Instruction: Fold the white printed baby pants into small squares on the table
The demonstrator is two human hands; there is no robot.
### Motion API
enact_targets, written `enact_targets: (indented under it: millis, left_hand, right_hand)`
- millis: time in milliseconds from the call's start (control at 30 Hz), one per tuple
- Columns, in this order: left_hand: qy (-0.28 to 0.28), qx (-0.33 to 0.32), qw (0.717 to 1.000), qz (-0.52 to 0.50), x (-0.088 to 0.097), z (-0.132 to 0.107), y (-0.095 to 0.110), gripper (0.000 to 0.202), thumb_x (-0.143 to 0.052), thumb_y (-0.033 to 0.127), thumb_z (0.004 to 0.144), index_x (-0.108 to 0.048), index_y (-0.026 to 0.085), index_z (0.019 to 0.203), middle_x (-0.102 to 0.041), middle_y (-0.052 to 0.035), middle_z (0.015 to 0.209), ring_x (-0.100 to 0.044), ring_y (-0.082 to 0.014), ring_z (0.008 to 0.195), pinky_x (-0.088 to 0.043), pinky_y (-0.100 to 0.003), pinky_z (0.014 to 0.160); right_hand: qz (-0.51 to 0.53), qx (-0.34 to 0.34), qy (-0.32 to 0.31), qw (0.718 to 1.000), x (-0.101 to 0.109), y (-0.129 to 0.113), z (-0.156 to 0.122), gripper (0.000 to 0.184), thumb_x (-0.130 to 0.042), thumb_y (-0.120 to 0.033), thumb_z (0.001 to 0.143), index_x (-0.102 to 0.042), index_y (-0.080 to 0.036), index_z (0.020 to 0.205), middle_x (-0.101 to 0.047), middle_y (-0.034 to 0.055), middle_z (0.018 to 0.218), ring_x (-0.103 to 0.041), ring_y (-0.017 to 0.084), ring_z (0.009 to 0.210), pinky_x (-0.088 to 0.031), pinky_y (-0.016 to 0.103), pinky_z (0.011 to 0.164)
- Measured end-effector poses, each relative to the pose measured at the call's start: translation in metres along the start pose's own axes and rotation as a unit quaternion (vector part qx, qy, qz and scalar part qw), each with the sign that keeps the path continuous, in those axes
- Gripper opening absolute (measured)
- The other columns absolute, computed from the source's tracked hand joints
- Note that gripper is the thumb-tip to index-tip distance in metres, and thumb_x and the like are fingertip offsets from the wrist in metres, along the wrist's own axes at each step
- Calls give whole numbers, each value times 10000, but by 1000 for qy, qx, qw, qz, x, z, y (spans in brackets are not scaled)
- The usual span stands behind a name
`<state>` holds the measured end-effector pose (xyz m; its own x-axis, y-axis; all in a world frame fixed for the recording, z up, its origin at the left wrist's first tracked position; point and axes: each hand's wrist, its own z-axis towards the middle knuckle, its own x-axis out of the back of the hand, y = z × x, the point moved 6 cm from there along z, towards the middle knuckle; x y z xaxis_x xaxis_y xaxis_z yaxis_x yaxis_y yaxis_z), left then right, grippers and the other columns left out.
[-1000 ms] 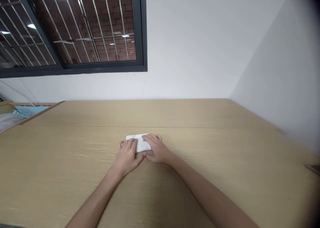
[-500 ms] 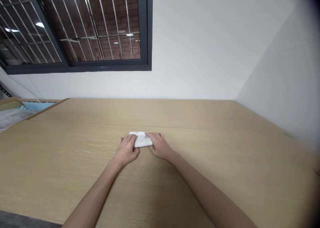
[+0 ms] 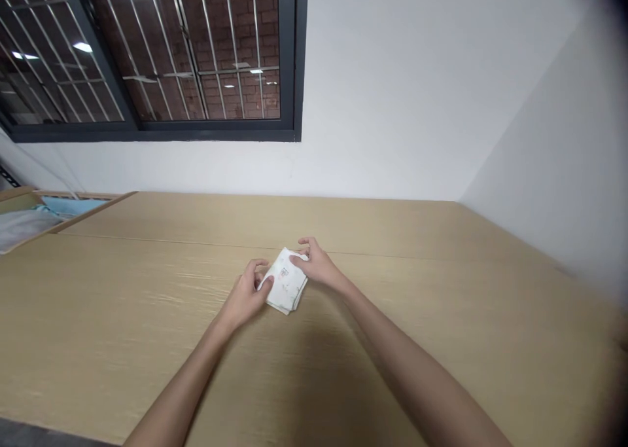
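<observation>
A small white folded cloth (image 3: pixel 285 282) with a faint printed pattern is held tilted between my two hands, over the middle of the wooden table (image 3: pixel 147 316). Several layers show along its lower right edge. My left hand (image 3: pixel 249 295) pinches its left side, thumb on the upper face and fingers curled behind. At the upper right corner my right hand (image 3: pixel 316 262) grips it, thumb on top and the other fingers bent at the back. The fingertips behind the cloth are partly hidden.
An open box (image 3: pixel 69 227) with light blue and whitish material stands at the table's left back. A white wall (image 3: pixel 383 107) and a barred window (image 3: pixel 206 54) lie behind the table. A seam crosses the tabletop near the back.
The folded cloth has gone from lying flat and level under both hands to being lifted and turned at a slant. My right hand has shifted up to its top corner.
</observation>
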<state>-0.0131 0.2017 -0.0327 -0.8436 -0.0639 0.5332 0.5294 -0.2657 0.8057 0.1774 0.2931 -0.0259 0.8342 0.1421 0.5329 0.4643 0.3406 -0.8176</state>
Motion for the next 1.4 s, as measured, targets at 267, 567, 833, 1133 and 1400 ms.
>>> enact_targets:
  millis: [267, 567, 833, 1133, 1400]
  left_hand:
    - [-88, 19, 978, 187, -20, -13, 1, 394, -428, 321, 952, -465, 194, 1324, -686, -23, 796, -665, -218, 745, -470, -306, 669]
    - [-52, -46, 946, 317, -26, -23, 33, 413, -401, 408, 996, -560, 165, 1290, -696, -178, 1140, -664, -342, 1062, -506, -463, 887]
    - [-82, -39, 935, 343, -95, -62, 50, 545, -595, 342, 897, -580, 193, 1420, -629, -169, 1387, -562, -441, 1294, -457, -610, 1085]
    - [-89, -21, 888, 451, -106, -66, 43, 727, -538, 603, 918, -645, -2, 1306, -610, -371, 1290, -575, -545, 1227, -475, -672, 997]
    - [-40, -23, 893, 447, -102, -63, 40, 806, -589, 610, 880, -505, 50, 1454, -588, -383, 1310, -624, -518, 1154, -550, -604, 833]
  right_hand:
    - [-76, -28, -42, 996, -24, 17, 23, 475, -763, -320, 812, -551, -193, 1218, -688, 100, 1093, -679, 243, 960, -551, 377, 831]
    - [-173, 160, -41, 971, -19, -51, -11, 575, -406, -442, 1048, -375, -158, 1547, -412, 171, 1584, -358, 291, 1481, -291, 514, 1210]
    - [-142, 285, -301, 899, -56, -83, -80, 523, -367, -422, 1083, -386, -239, 1572, -312, 32, 1636, -271, 226, 1526, -230, 420, 1270]
    - [-196, 270, -297, 895, -63, -42, -64, 472, -419, -366, 1065, -490, -221, 1509, -418, 75, 1580, -344, 267, 1496, -286, 498, 1243]
    - [-242, 247, -247, 905, -48, -6, -15, 554, -395, -444, 1059, -385, -234, 1571, -295, 60, 1641, -224, 254, 1540, -188, 509, 1266]
